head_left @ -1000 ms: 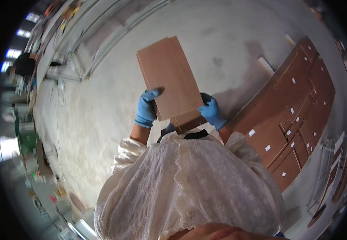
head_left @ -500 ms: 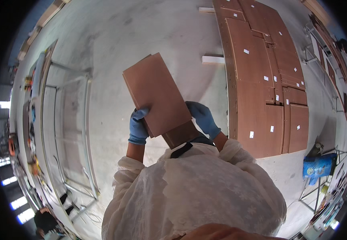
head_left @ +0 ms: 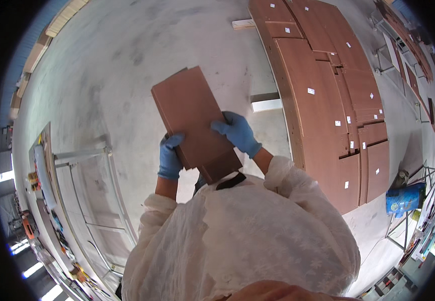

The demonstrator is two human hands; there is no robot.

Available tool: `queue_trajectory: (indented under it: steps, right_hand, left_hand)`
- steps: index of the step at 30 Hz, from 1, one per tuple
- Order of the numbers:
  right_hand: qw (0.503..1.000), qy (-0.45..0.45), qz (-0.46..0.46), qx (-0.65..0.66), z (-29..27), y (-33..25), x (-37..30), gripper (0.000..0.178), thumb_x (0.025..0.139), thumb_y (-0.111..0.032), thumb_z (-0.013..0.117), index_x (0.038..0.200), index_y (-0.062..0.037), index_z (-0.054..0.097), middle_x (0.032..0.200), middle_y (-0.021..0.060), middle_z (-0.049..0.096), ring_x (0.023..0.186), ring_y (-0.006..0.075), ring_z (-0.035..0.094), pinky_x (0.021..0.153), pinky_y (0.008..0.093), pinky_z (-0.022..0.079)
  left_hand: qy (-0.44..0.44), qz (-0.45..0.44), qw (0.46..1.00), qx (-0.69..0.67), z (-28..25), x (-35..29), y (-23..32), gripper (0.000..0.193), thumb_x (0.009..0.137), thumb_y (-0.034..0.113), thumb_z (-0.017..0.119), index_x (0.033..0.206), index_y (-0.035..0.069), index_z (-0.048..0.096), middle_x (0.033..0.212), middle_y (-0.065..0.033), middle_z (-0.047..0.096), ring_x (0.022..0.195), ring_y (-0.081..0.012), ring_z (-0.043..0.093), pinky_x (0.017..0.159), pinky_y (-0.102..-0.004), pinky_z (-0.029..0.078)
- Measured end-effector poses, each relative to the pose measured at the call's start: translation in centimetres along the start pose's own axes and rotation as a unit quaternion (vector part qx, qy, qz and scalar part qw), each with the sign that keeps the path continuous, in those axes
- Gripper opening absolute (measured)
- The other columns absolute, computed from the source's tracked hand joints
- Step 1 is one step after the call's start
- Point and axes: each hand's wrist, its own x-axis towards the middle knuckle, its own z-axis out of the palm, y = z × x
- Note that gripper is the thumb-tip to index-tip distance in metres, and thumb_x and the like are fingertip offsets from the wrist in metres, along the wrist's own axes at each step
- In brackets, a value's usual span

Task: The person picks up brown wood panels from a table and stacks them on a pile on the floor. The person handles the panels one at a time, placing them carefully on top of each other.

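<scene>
Between my two blue-gloved hands is a small stack of brown flat panels (head_left: 190, 113), held up in front of my body. My left hand (head_left: 170, 156) grips the stack's left edge, thumb on the top face and fingers out of sight beneath. At the right edge my right hand (head_left: 238, 133) grips too, its thumb pressed on the top face. The panels are not quite flush; a darker brown piece (head_left: 221, 166) sticks out at the end nearest my body. How many panels are in the stack I cannot tell.
To the right lies a large layer of brown panels (head_left: 318, 115) with small white labels, raised on white blocks (head_left: 266, 105). A metal frame (head_left: 92, 185) stands at the left beside a bench with tools. A blue bag (head_left: 403, 198) hangs at the right by a rack.
My right hand has come from beside the stack's near right corner onto its right edge, thumb now on top. The view has turned slightly, shifting the large panels.
</scene>
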Motion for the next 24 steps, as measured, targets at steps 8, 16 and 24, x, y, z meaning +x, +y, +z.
queue_trajectory:
  steps: [8, 16, 24]
  right_hand:
    - [0.964, 0.146, -0.035, 0.219, -7.7, -5.3, 21.3, 0.037, 0.091, -0.026, 0.074, 0.114, 0.0028, 0.069, 0.096, 0.0041, 0.071, 0.083, 0.0106, 0.063, 0.078, 0.0263, 0.052]
    - [0.911, 0.232, 0.0, 0.34, -28.7, -5.6, 36.1, 0.034, 0.094, -0.025, 0.07, 0.116, -0.0002, 0.069, 0.109, 0.0059, 0.07, 0.096, 0.0156, 0.066, 0.089, 0.0306, 0.053]
    - [0.917, 0.335, 0.09, 0.196, -57.6, 4.9, 55.8, 0.031, 0.09, -0.018, 0.076, 0.115, 0.0009, 0.07, 0.103, 0.0027, 0.07, 0.097, 0.0126, 0.064, 0.09, 0.0286, 0.051]
  left_hand:
    - [0.011, -0.057, 0.997, 0.058, 3.9, 26.8, 8.6, 0.04, 0.092, 0.026, 0.069, 0.12, -0.003, 0.062, 0.113, -0.0119, 0.069, 0.097, -0.0202, 0.068, 0.084, -0.0337, 0.056]
    - [0.044, -0.115, 0.989, 0.082, 9.1, 50.2, 10.6, 0.044, 0.092, 0.028, 0.072, 0.122, -0.003, 0.062, 0.117, -0.013, 0.068, 0.102, -0.0233, 0.068, 0.088, -0.0352, 0.057]
    - [0.14, -0.145, 0.962, 0.186, 13.0, 70.7, 6.6, 0.044, 0.09, 0.026, 0.075, 0.118, -0.005, 0.065, 0.113, -0.0129, 0.069, 0.098, -0.0214, 0.068, 0.086, -0.0338, 0.056]
